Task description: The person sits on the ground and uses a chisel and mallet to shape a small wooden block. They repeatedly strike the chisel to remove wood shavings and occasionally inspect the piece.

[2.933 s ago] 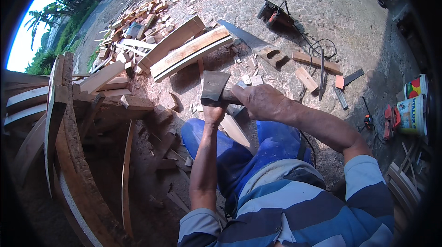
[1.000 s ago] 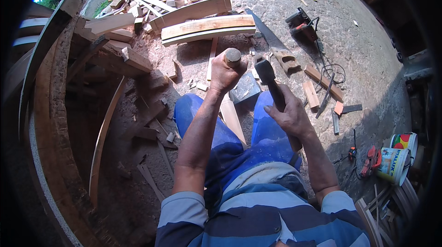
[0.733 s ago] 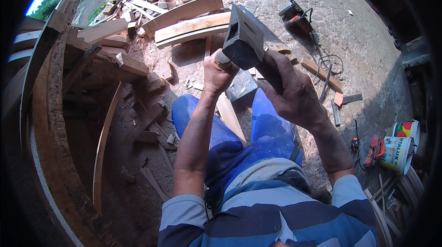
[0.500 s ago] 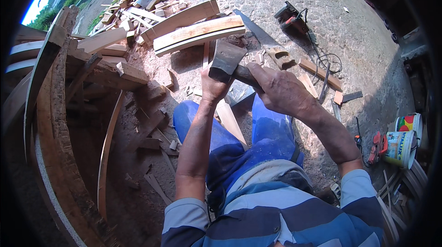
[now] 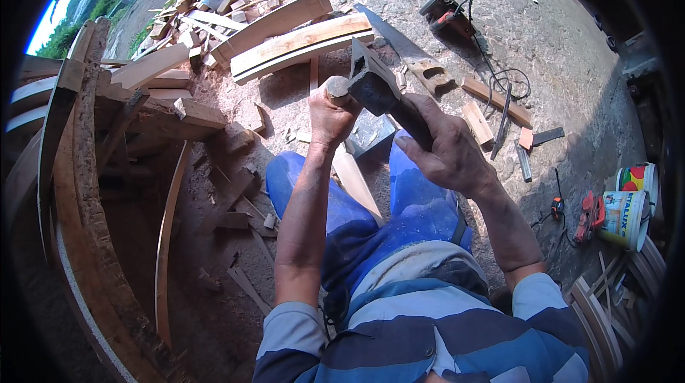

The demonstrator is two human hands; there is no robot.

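My left hand (image 5: pixel 331 120) is closed around a round wooden handle (image 5: pixel 337 86), whose pale top end pokes out above the fist. The lower part of that tool is hidden by the hand. In my right hand (image 5: pixel 446 151) is a hatchet (image 5: pixel 377 85) with a dark metal head, gripped by its handle. Its head is beside the top of the wooden handle; I cannot tell whether they touch. Below my left fist, a long pale piece of wood (image 5: pixel 356 187) slants between my blue-trousered legs. A grey metal-looking block (image 5: pixel 371 133) sits behind it.
Curved boards (image 5: pixel 303 48) lie ahead, with a handsaw (image 5: pixel 399 41) and a corded power tool (image 5: pixel 449 16) to their right. A wood scrap heap (image 5: pixel 214 1) is at far left. A large curved timber frame (image 5: pixel 78 176) stands left. Buckets (image 5: pixel 624 219) stand at right.
The hatchet head has swung from over my left fist to its right and tilted upward, uncovering the wooden handle's end. My right hand has moved down and right.
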